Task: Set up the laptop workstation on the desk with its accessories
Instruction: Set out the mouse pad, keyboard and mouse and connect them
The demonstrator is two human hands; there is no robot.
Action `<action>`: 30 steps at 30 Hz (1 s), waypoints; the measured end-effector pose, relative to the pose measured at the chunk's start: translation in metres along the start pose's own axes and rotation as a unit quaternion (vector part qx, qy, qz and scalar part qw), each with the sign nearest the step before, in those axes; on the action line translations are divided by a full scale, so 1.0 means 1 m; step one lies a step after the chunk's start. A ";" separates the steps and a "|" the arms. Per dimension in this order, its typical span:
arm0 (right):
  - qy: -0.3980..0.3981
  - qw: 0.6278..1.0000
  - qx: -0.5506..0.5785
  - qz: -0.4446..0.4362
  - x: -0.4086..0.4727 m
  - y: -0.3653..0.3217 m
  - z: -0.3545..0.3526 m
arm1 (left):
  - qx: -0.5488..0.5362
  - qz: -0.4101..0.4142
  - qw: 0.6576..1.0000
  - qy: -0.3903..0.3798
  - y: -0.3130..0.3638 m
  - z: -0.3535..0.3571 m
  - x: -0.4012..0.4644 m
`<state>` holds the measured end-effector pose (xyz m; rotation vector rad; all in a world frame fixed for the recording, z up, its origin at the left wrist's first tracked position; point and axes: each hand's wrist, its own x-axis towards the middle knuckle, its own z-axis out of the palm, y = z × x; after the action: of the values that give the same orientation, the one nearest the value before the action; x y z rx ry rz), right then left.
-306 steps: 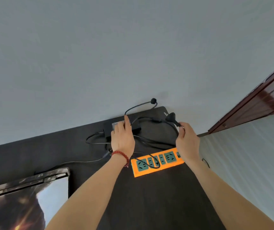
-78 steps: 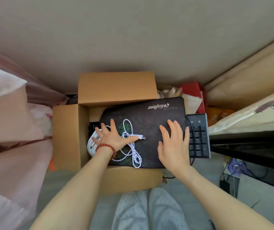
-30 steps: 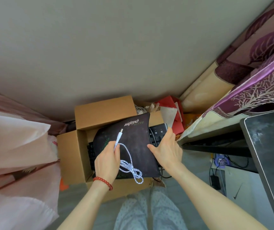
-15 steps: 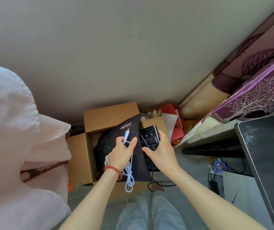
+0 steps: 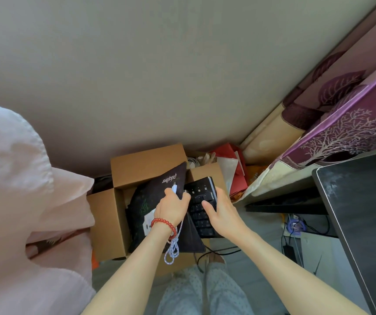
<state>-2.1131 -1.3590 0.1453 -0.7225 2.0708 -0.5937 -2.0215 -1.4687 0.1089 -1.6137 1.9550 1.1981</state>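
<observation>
the person stands over an open box (image 5: 105, 223) on the floor by the wall. the left hand (image 5: 171, 208), a red bead bracelet (image 5: 163, 223) on its wrist, has its fingers curled round the white cable (image 5: 172, 251) and the edge of the dark mat (image 5: 150, 196); the cable's plug pokes up above the knuckles and its coiled loops dangle below the wrist. the mat stands tilted up out of the box, its printed corner leaning on the back flap. the right hand (image 5: 221, 212) grips the black keyboard (image 5: 199, 201) from its right side, thumb across the keys, fingers wrapped behind. the keyboard is lifted on a slant, just beside the mat and touching it, above the box's right edge. its black cord (image 5: 216, 252) trails down to the floor. a white tag (image 5: 149, 220) shows in the box under the left wrist. red bags (image 5: 234, 169) sit behind the box. a dark desk (image 5: 362, 212) edge fills the right side, well apart from both hands. pink cloth (image 5: 23, 201) hangs at the left.
</observation>
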 end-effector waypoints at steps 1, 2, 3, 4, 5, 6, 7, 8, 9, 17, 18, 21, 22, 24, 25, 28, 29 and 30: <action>-0.008 1.000 0.003 0.005 -0.001 -0.001 -0.002 | 0.005 0.011 1.000 0.013 -0.002 -0.001 0.001; -0.013 1.000 0.006 0.011 -0.001 0.000 -0.003 | 0.008 0.022 0.999 0.029 -0.006 -0.003 0.000; -0.017 1.000 0.009 0.019 -0.001 0.000 -0.005 | 0.013 0.034 0.998 0.044 -0.009 -0.005 -0.001; -0.015 1.000 0.013 0.020 -0.003 -0.001 -0.006 | 0.027 0.050 0.997 0.058 -0.014 -0.009 -0.005; -0.012 1.000 0.012 0.019 -0.005 -0.002 -0.007 | 0.046 0.065 0.994 0.075 -0.019 -0.011 -0.010; -0.006 1.000 0.011 0.008 -0.009 -0.006 -0.006 | 0.069 0.077 0.990 0.097 -0.025 -0.017 -0.018; -0.002 1.000 0.001 -0.005 -0.011 -0.011 -0.007 | 0.087 0.088 0.985 0.121 -0.029 -0.020 -0.026; 0.002 1.000 -0.013 -0.028 -0.015 -0.019 -0.007 | 0.099 0.098 0.980 0.146 -0.032 -0.026 -0.036; 0.004 0.998 -0.029 -0.049 -0.020 -0.027 -0.009 | 0.105 0.110 0.974 0.168 -0.033 -0.031 -0.046; 0.104 0.986 -0.070 -0.107 -0.076 -0.070 -0.066 | 0.115 0.283 0.894 0.328 -0.002 -0.081 -0.121; 0.119 0.985 -0.067 -0.106 -0.085 -0.071 -0.077 | 0.113 0.310 0.881 0.341 0.004 -0.085 -0.127; 0.167 0.979 -0.035 -0.109 -0.123 -0.076 -0.118 | 0.089 0.392 0.837 0.372 0.029 -0.097 -0.152; 0.180 0.977 -0.019 -0.115 -0.135 -0.076 -0.130 | 0.081 0.413 0.822 0.384 0.039 -0.099 -0.160; 0.211 0.969 0.008 -0.125 -0.163 -0.074 -0.155 | 0.079 0.455 0.789 0.405 0.063 -0.103 -0.182; 0.226 0.965 0.021 -0.127 -0.177 -0.072 -0.165 | 0.081 0.472 0.777 0.409 0.075 -0.104 -0.192; 0.286 0.945 0.061 -0.148 -0.227 -0.056 -0.198 | 0.069 0.522 0.735 0.426 0.114 -0.102 -0.230; 0.310 0.936 0.070 -0.150 -0.251 -0.049 -0.210 | 0.061 0.542 0.719 0.430 0.128 -0.097 -0.248; 0.327 0.930 0.081 -0.151 -0.264 -0.044 -0.218 | 0.056 0.554 0.706 0.438 0.137 -0.095 -0.258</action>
<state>-2.1561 -1.1803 0.4373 -0.8276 2.4799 -1.3080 -2.0470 -1.3771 0.4015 -0.8295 3.8152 0.4410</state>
